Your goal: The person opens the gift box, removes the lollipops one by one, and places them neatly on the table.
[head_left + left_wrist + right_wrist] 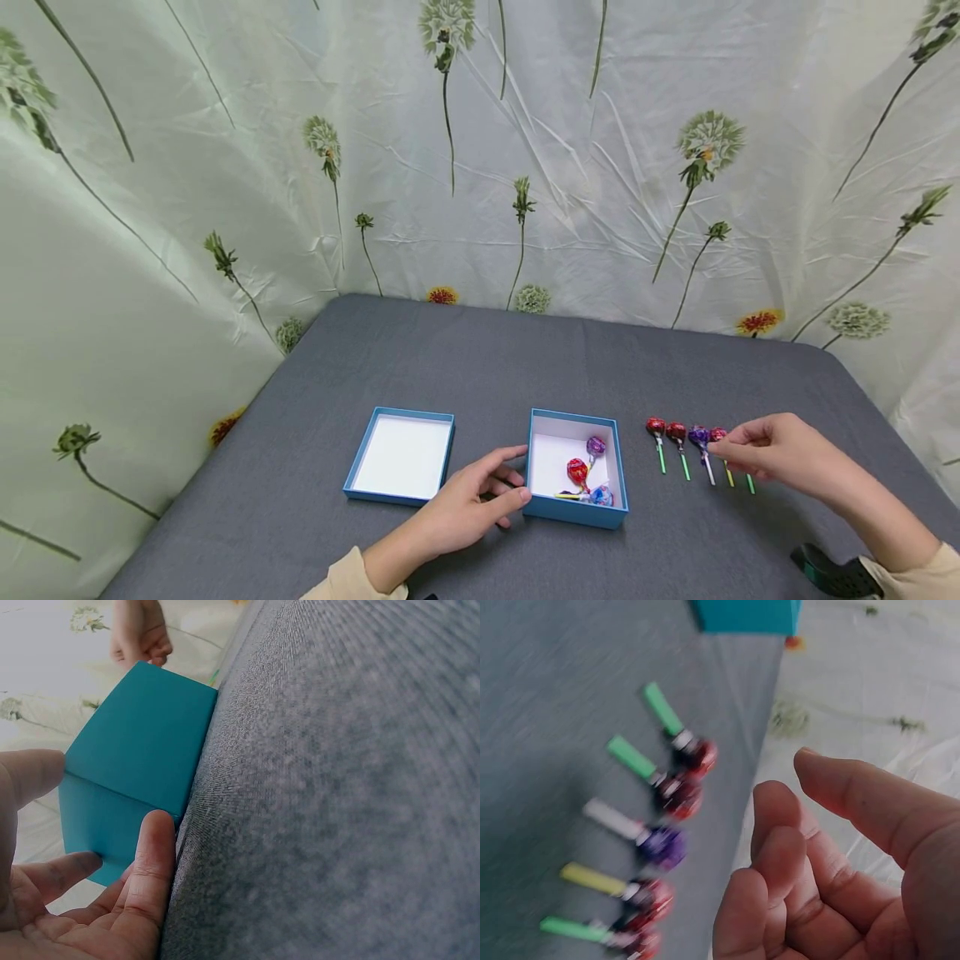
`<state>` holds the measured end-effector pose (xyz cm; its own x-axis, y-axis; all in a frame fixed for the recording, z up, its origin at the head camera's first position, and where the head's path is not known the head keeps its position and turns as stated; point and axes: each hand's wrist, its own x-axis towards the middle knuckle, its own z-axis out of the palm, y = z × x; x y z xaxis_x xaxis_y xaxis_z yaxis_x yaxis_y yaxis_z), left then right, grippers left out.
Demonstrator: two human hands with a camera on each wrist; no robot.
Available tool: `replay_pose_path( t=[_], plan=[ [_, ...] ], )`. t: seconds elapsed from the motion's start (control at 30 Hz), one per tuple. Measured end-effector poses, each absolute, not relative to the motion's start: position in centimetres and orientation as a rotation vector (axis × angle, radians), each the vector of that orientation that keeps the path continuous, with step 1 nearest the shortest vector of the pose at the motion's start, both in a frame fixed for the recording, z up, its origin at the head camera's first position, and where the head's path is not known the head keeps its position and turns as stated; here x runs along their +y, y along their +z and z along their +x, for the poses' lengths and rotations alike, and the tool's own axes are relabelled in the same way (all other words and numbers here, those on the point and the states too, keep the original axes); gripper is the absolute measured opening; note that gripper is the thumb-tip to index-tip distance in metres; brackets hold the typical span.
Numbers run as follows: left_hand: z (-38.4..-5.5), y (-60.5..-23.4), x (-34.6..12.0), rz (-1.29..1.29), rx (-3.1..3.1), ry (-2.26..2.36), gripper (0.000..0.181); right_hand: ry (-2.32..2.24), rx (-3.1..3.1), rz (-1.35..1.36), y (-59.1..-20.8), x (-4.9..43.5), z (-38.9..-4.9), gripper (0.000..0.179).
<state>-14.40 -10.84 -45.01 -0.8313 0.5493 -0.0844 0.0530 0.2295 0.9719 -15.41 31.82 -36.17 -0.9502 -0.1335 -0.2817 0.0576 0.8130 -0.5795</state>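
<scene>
My left hand [470, 504] touches the left wall of a blue box [576, 514]; in the left wrist view its extended fingertips rest on the box's teal-looking sides [150, 735]. Inside the box lie a purple lollipop [596, 447], a red lollipop [577, 472] and a blue-wrapped lollipop [602, 496]. Over a row of several lollipops to the right hovers my right hand [787, 454]. That row includes a purple lollipop [664, 846] with a white stick and a dark red lollipop [679, 793] with a green one. Thumb and fingers of the right hand stand apart, holding nothing.
Left of the box, a blue-rimmed lid [399, 454] lies with its white inside up. Everything rests on a grey cloth-covered table [480, 358]. A pale curtain [600, 208] with dandelion prints hangs behind it. A black band [832, 571] is at the right wrist.
</scene>
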Motion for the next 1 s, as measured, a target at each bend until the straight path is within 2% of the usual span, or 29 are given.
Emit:
replay_pose_path(
  t=[0.37,0.67,1.0],
  plan=[
    [-14.4,-44.8,-10.8,0.543,2.11,1.628,0.056,-0.891,2.659,-0.224,-34.1,25.6,-16.2,0.024],
    [-14.3,-44.9,-10.8,0.55,2.111,1.63,0.055,-0.919,2.6,-0.379,-34.0,21.4,-16.8,0.016],
    [-14.4,-44.9,-10.8,0.554,2.118,1.629,0.055,-0.924,2.519,-0.542,-34.2,17.7,-17.7,0.016]
  ],
)
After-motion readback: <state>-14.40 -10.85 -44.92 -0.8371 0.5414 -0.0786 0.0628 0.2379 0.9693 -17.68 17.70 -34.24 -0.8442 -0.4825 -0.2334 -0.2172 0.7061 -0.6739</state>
